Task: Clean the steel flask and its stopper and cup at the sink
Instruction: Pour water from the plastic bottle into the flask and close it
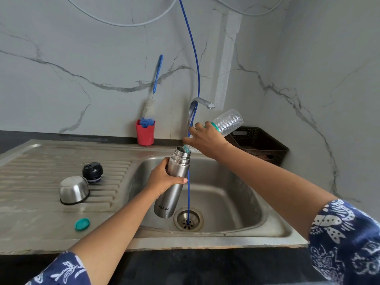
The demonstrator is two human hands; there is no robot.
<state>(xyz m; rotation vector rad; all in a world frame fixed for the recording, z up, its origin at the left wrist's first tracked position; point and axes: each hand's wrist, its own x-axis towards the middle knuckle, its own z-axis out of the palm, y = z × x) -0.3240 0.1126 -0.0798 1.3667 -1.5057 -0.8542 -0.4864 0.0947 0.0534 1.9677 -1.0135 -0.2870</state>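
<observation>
My left hand (163, 177) grips the steel flask (171, 188) around its upper body and holds it tilted over the sink basin (226, 202), mouth up. My right hand (205, 138) holds a clear plastic bottle (228, 121) tipped neck-down, its neck at the flask's open mouth. The black stopper (93, 172) stands on the draining board (41, 182). In front of it the steel cup (73, 189) sits upside down. A teal bottle cap (82, 223) lies nearer the front edge.
A blue hose (196, 64) hangs from above into the drain (188, 220). The tap (202, 103) stands behind the basin. A red holder (145, 132) with a bottle brush (153, 95) leans on the wall. A dark basket (257, 142) sits at the right.
</observation>
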